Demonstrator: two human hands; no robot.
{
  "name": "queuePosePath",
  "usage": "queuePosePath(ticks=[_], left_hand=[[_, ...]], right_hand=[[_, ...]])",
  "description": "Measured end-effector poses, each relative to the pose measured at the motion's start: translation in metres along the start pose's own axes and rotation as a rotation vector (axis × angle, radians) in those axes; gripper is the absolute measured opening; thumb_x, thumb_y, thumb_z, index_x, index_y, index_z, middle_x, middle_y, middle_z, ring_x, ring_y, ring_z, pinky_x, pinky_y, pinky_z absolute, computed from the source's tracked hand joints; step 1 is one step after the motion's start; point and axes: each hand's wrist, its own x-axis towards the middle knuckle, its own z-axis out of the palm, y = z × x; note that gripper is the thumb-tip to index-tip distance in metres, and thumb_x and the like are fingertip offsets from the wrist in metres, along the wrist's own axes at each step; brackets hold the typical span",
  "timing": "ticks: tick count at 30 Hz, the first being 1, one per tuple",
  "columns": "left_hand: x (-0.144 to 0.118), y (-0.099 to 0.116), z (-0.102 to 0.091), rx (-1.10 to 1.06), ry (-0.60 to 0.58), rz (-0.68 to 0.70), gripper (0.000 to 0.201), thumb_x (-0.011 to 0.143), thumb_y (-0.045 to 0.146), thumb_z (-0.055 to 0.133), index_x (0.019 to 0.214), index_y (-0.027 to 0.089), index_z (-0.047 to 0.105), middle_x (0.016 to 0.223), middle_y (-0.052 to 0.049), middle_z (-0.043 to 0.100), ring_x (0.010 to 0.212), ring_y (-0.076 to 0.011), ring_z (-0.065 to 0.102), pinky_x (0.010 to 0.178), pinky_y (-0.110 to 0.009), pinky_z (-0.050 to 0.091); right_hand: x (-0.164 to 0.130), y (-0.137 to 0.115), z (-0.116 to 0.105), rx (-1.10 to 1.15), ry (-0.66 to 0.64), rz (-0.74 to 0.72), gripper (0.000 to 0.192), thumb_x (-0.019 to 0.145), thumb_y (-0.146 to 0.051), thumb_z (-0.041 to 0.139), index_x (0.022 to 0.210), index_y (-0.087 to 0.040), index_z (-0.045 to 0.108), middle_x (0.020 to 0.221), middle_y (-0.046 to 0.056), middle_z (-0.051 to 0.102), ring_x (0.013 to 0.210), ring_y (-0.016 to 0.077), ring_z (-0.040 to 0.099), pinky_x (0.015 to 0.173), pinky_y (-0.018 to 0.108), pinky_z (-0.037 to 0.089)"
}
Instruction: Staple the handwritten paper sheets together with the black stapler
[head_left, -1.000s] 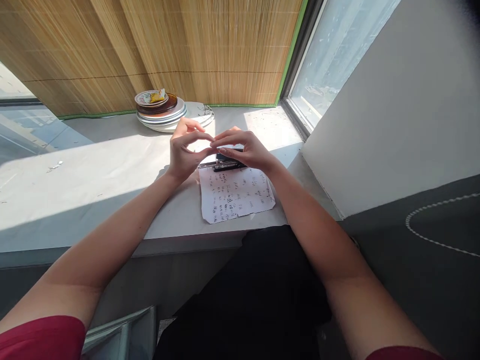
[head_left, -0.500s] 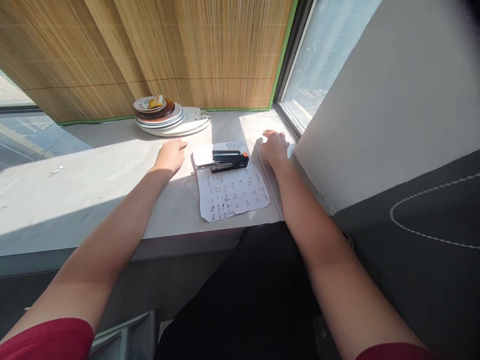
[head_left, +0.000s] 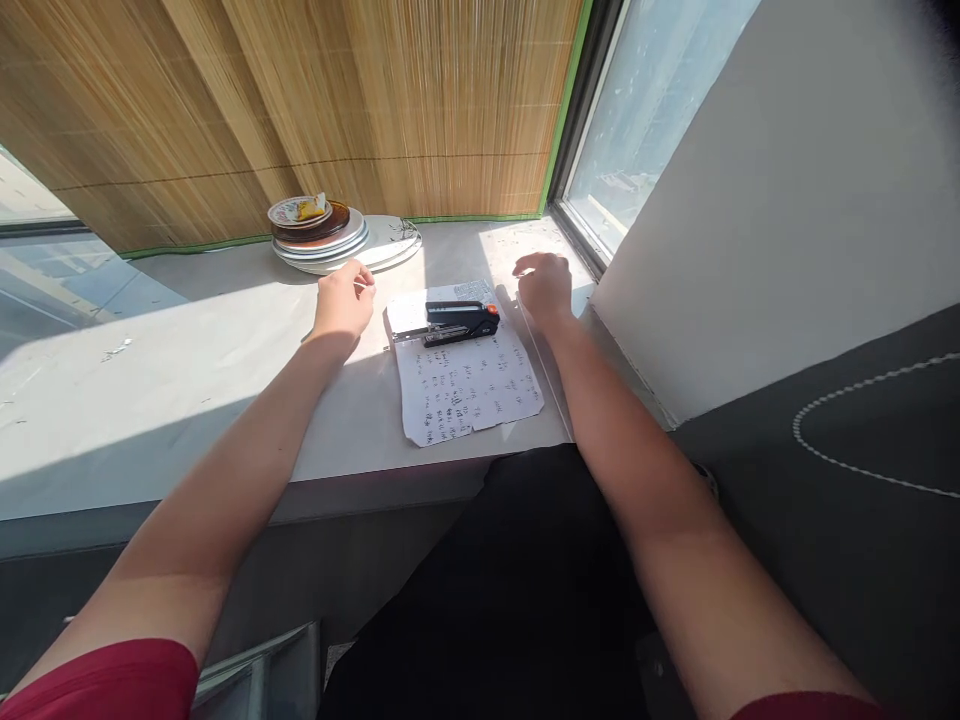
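My left hand (head_left: 343, 303) is just above the white ledge, left of a sheet of paper and in front of the plates. Its fingers are loosely bent and apart, and I see nothing held in them. On the other side of the paper, my right hand (head_left: 545, 288) is near the window corner, fingers bent inward and apart, also without a visible object. Between the hands lies the paper (head_left: 487, 390), covered in handwriting and ragged along its lower edge. A black stapler (head_left: 461, 322) with an orange-red tip rests across its upper part, with a metal part sticking out leftward.
A stack of plates (head_left: 322, 235) stands at the back of the ledge (head_left: 187, 370), with a small yellow-and-white piece on top. Behind hangs a bamboo blind (head_left: 375, 100). A window frame (head_left: 581, 240) and grey wall (head_left: 787, 200) bound the right side; a beaded cord (head_left: 806, 440) hangs there.
Both hands have lifted slightly off the ledge, their wrists higher and fingers more bent. The paper, stapler and plates look unmoved; the view has shifted slightly.
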Motion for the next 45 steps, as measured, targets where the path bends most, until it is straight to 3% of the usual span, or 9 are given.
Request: queuePosePath(ticks=[4,7,10,12,15,19,27,45], left_hand=[[-0.013,0.032,0.005,-0.197,0.012,0.048,0.029,0.088,0.048,0.089,0.094,0.026,0.070,0.089,0.000,0.074,0.088,-0.0170,0.067,0.084,-0.036,0.054],[-0.023,0.050,0.011,-0.339,0.004,0.064,0.029,0.082,0.048,0.091,0.090,0.026,0.074,0.092,-0.004,0.078,0.087,-0.0210,0.073,0.077,-0.036,0.060],[-0.031,0.061,0.015,-0.396,-0.022,0.055,0.026,0.078,0.041,0.093,0.088,0.023,0.077,0.093,-0.006,0.080,0.089,-0.0231,0.076,0.078,-0.036,0.064],[-0.034,0.065,0.015,-0.385,-0.055,0.069,0.024,0.077,0.038,0.094,0.088,0.023,0.078,0.093,-0.006,0.081,0.090,-0.0238,0.077,0.081,-0.037,0.067],[-0.037,0.068,0.014,-0.366,-0.098,0.086,0.022,0.075,0.032,0.094,0.087,0.023,0.078,0.093,-0.006,0.082,0.091,-0.0231,0.077,0.086,-0.038,0.069],[-0.039,0.067,0.015,-0.385,-0.164,0.062,0.021,0.073,0.024,0.093,0.085,0.021,0.076,0.090,-0.008,0.081,0.088,-0.0227,0.077,0.088,-0.038,0.069],[-0.041,0.059,0.020,-0.423,-0.325,0.042,0.033,0.068,0.035,0.101,0.085,0.024,0.076,0.086,-0.008,0.080,0.082,-0.0246,0.077,0.074,-0.038,0.070],[-0.037,0.055,0.020,-0.378,-0.432,0.027,0.030,0.070,0.038,0.103,0.082,0.026,0.079,0.083,-0.009,0.077,0.082,-0.0287,0.074,0.074,-0.046,0.067]], right_hand=[[-0.011,-0.034,-0.005,0.263,-0.116,-0.220,0.031,0.103,-0.047,0.059,0.114,-0.029,0.081,0.120,0.009,0.078,0.122,0.0323,0.064,0.108,0.053,0.051],[-0.023,-0.053,-0.008,0.387,-0.313,-0.336,0.039,0.099,-0.055,0.067,0.127,-0.030,0.078,0.128,0.008,0.077,0.121,0.0295,0.065,0.101,0.046,0.054],[-0.029,-0.060,-0.004,0.392,-0.530,-0.400,0.049,0.085,-0.055,0.085,0.125,-0.028,0.077,0.117,0.007,0.078,0.111,0.0287,0.066,0.092,0.042,0.054],[-0.029,-0.058,0.001,0.354,-0.595,-0.412,0.044,0.080,-0.052,0.089,0.113,-0.026,0.078,0.104,0.005,0.077,0.102,0.0275,0.066,0.089,0.041,0.052],[-0.026,-0.053,0.009,0.317,-0.571,-0.409,0.031,0.081,-0.048,0.088,0.098,-0.025,0.076,0.092,0.003,0.072,0.093,0.0253,0.063,0.086,0.040,0.050],[-0.024,-0.050,0.010,0.287,-0.512,-0.365,0.030,0.080,-0.047,0.087,0.092,-0.024,0.072,0.086,0.003,0.068,0.089,0.0242,0.060,0.082,0.039,0.047],[-0.026,-0.053,0.005,0.273,-0.499,-0.353,0.034,0.078,-0.049,0.088,0.091,-0.024,0.070,0.083,0.003,0.066,0.090,0.0249,0.058,0.080,0.038,0.045],[-0.025,-0.051,0.006,0.279,-0.519,-0.332,0.033,0.078,-0.045,0.091,0.096,-0.025,0.072,0.084,0.003,0.065,0.093,0.0264,0.057,0.085,0.042,0.046]])
